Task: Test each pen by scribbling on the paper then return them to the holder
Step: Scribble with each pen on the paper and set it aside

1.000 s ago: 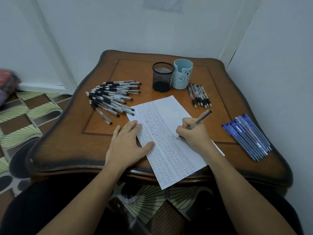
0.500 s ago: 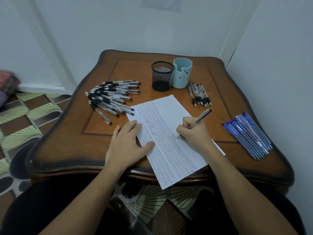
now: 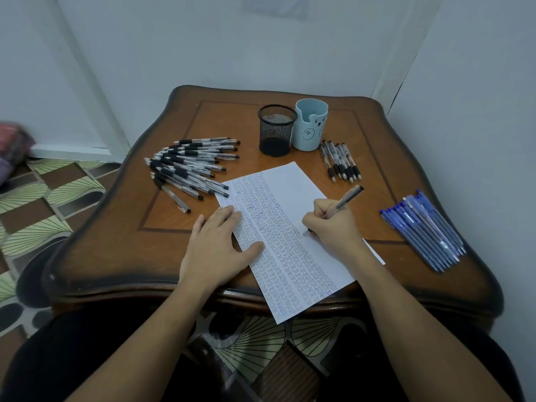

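Pen, slim plastic, pinched in right hand; left hand fingers flat on scribbled paper

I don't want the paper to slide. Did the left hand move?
No. The left hand still presses the paper at the same spot, just as far below the black pens.

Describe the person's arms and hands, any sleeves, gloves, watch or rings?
The left hand and right hand are bare: no gloves, no rings that show, no watch or band at either wrist. The left forearm and right forearm are uncovered down to the frame's edge; no sleeve shows.
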The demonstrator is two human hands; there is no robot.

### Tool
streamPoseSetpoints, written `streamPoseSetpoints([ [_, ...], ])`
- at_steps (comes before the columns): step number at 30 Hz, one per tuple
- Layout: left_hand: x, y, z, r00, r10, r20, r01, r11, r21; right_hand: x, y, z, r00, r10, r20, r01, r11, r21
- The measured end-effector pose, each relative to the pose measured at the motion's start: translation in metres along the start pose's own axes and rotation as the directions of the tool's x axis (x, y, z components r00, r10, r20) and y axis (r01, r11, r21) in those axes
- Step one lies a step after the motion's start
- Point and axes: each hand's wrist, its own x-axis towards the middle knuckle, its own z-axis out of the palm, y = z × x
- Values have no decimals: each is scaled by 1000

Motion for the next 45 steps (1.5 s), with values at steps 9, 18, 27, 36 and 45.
streamPoseSetpoints([
  [9, 1, -1, 0, 1000, 3, -2, -3, 1000, -4, 3, 0, 0, 1000, 24, 4, -25, 999, 43],
  [18, 1, -1, 1, 1000, 2, 3, -2, 1000, 11, 8, -9, -8, 981, 129, -146, -93, 969, 231],
  [27, 1, -1, 1, 1000, 3, 4, -3, 1000, 8, 7, -20, -13, 956, 273, -107, -196, 865, 461],
  [36, 0, -1, -1, 1000, 2, 9, -2, 1000, 1, 6, -31, -7, 958, 265, -113, -226, 934, 278],
  [45, 0, -2, -1, 1000, 12, 14, -12, 1000, 8, 61, -57, -39, 901, 431, -57, -434, 897, -88],
])
